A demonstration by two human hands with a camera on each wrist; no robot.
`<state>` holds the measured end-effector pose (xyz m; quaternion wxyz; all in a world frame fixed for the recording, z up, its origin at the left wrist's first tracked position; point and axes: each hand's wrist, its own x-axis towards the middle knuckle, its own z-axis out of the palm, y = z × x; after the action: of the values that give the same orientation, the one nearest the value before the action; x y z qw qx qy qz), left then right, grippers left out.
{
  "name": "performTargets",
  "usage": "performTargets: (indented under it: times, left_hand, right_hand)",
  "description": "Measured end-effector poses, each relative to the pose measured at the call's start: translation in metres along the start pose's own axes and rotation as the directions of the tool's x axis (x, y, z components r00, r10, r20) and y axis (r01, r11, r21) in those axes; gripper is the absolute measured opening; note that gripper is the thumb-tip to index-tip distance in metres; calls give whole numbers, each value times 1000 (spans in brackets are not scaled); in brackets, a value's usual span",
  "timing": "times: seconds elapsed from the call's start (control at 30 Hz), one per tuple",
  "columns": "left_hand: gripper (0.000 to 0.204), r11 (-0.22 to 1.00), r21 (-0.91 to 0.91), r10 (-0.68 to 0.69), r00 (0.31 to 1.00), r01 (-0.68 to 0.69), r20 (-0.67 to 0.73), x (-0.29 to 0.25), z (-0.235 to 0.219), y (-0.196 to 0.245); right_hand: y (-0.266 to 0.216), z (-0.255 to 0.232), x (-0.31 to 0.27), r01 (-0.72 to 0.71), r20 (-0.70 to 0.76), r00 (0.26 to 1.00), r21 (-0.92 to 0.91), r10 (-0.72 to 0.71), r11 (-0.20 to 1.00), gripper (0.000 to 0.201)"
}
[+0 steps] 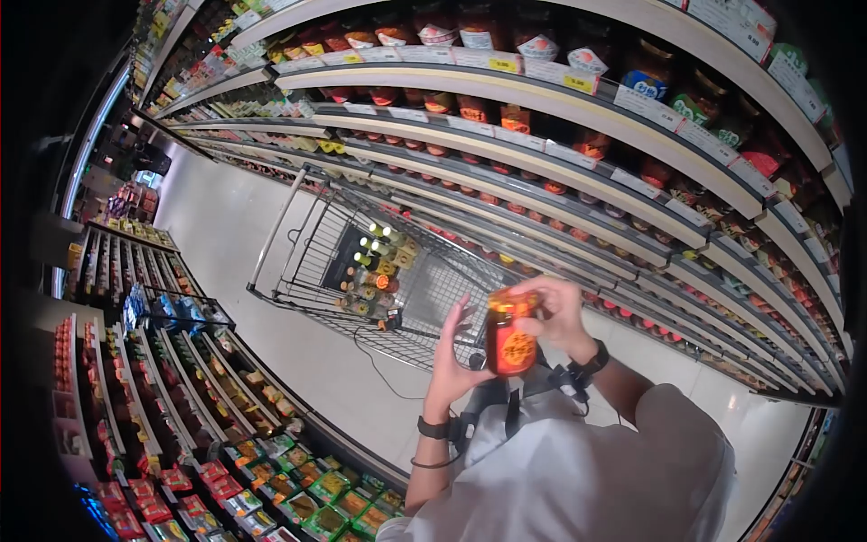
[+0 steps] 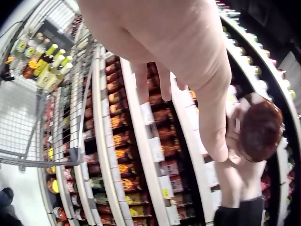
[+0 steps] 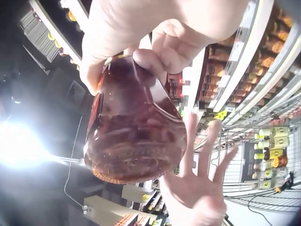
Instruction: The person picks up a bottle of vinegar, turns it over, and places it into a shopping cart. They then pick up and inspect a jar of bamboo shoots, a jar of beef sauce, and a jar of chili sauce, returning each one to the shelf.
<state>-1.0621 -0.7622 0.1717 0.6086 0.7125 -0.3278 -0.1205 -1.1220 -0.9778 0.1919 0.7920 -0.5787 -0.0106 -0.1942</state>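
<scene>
My right hand (image 1: 558, 314) grips a glass jar (image 1: 513, 349) by its top, in front of my chest. The jar has an orange label and dark red contents, and its base (image 3: 138, 165) faces the right wrist view. My left hand (image 1: 452, 361) is beside the jar with its fingers extended and nothing in its grasp. In the left wrist view the left thumb (image 2: 214, 136) reaches close to the jar's round underside (image 2: 261, 129). The lid is mostly hidden by my right fingers.
A metal shopping cart (image 1: 325, 303) stands ahead, with several bottles (image 1: 384, 246) and jars (image 1: 386, 283) in it. Long shelves (image 1: 578, 172) of jars run along the right side. Lower displays of packets (image 1: 330, 492) line the left, beside the pale floor (image 1: 217, 212).
</scene>
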Motion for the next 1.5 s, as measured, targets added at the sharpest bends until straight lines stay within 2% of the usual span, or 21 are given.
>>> performTargets:
  times: [0.07, 0.1, 0.2, 0.27, 0.3, 0.33, 0.4, 0.43, 0.47, 0.53, 0.57, 0.67, 0.7, 0.8, 1.1, 1.5]
  left_hand:
    - [110, 977, 41, 211, 977, -211, 17, 1, -16, 13]
    - [105, 965, 73, 254, 967, -253, -6, 1, -27, 15]
    - [105, 977, 16, 213, 977, -213, -19, -11, -62, 13]
    - [115, 966, -69, 247, 969, -249, -28, -20, -78, -5]
    - [117, 959, -107, 260, 964, -263, -49, -23, -85, -8]
    - [119, 950, -145, 268, 961, -276, -75, -26, -89, -10]
    - [115, 936, -269, 182, 965, -228, -187, -32, -91, -8]
    - [115, 925, -304, 173, 964, -229, -201, -36, -94, -10]
    - [115, 918, -328, 158, 964, -223, -216, -42, -102, -9]
    - [114, 937, -306, 128, 980, -171, -155, -34, -114, -5]
    - [113, 926, -283, 212, 964, -250, -160, -30, -117, -10]
    - [112, 914, -299, 239, 959, -274, -151, -32, -130, -12]
    - [112, 922, -289, 220, 963, -258, -158, -33, -133, -9]
    - [111, 937, -267, 187, 969, -226, -164, -36, -142, 0]
    - [112, 949, -168, 254, 962, -268, -101, -38, -171, 9]
    - [111, 938, -150, 293, 945, -314, -149, -35, -174, 12]
  right_hand:
    - [1, 36, 2, -135, 89, 988, 78, 128, 988, 40]
    - [-2, 54, 3, -162, 80, 985, 83, 155, 983, 39]
    - [6, 99, 3, -177, 47, 984, 86, 174, 980, 37]
    - [8, 117, 3, -253, 94, 963, 1, 251, 968, 35]
    - [9, 121, 5, -276, 182, 943, -39, 279, 960, 58]
    - [7, 128, 4, -263, 218, 939, -42, 266, 964, 71]
    - [-5, 144, -3, -257, 297, 919, -46, 259, 965, 96]
    - [2, 141, -4, -238, 389, 880, -140, 274, 961, 125]
    - [-1, 145, -5, -247, 365, 882, -183, 299, 952, 126]
    - [-8, 155, -5, -255, 319, 887, -264, 333, 930, 130]
    - [-3, 161, -6, -195, 306, 913, -253, 269, 948, 132]
    - [-5, 173, -5, -95, 314, 927, -339, 207, 936, 131]
    - [-3, 177, -3, 8, 314, 941, -393, 126, 920, 127]
    - [-8, 184, 4, 73, 363, 926, -449, 107, 891, 124]
    - [-4, 200, 9, 122, 389, 918, -464, 78, 877, 117]
    - [-3, 200, 18, 192, 457, 888, -460, 46, 867, 121]
